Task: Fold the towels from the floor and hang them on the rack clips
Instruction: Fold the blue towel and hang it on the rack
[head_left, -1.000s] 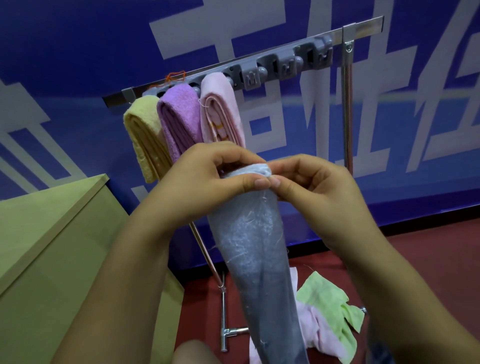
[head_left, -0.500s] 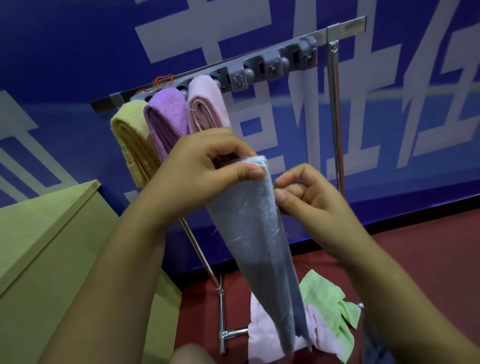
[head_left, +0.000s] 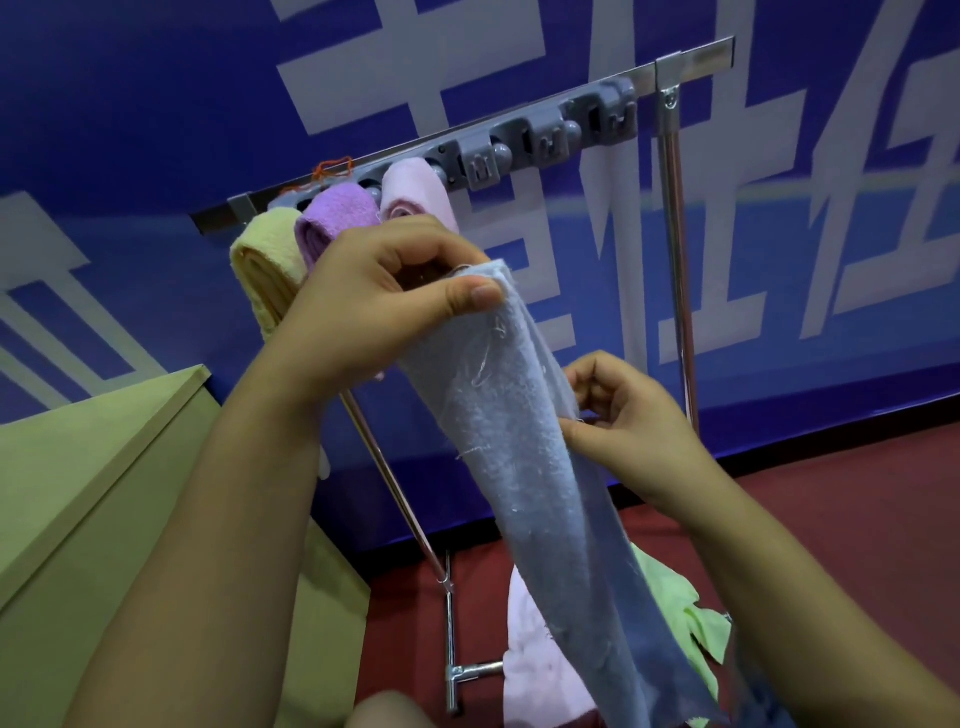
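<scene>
L hand (head_left: 374, 306): pinches top of folded blue towel (head_left: 524, 441), held up in front of rack (head_left: 519, 140).
R hand (head_left: 628, 426): pinches towel's side edge lower down.
Tip: square edges, keep fold tight, then push top into free clip (head_left: 480, 163) beside pink towel (head_left: 415, 200).

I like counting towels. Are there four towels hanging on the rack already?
No, only three hang from the rack clips: the yellow towel, purple towel and pink towel.

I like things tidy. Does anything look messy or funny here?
Yes. A pink towel and a green towel lie crumpled on the red floor under the rack. The blue towel being held has loose threads.
</scene>
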